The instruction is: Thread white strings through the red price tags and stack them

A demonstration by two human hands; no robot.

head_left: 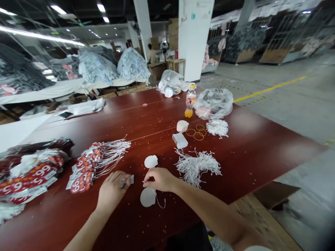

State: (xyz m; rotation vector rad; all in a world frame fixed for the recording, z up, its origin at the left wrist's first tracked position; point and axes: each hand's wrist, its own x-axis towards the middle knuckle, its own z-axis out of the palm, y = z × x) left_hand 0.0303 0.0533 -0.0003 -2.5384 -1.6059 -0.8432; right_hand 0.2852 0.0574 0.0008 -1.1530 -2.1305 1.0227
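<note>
My left hand [113, 190] is closed, fingers curled around a small pale label [132, 179] that pokes out past the fingertips. To its right, my right hand [158, 179] pinches with thumb and forefinger; a tiny white bit shows at the tips, too small to name. Just below the right hand lies a round white tag [148, 197] with a thin string [162, 205] looped beside it. Another round white tag [151, 161] rests just above that hand. A bundle of white strings [196, 165] spreads to the right, near my right forearm.
Red printed tags with strings [87, 165] lie left, beside a larger tag pile [31, 174]. Beyond the right hand are a small translucent box [180, 140], rubber bands [199, 135], a drink bottle [190, 101] and a plastic bag [214, 103]. White specks dot the red-brown table [125, 118].
</note>
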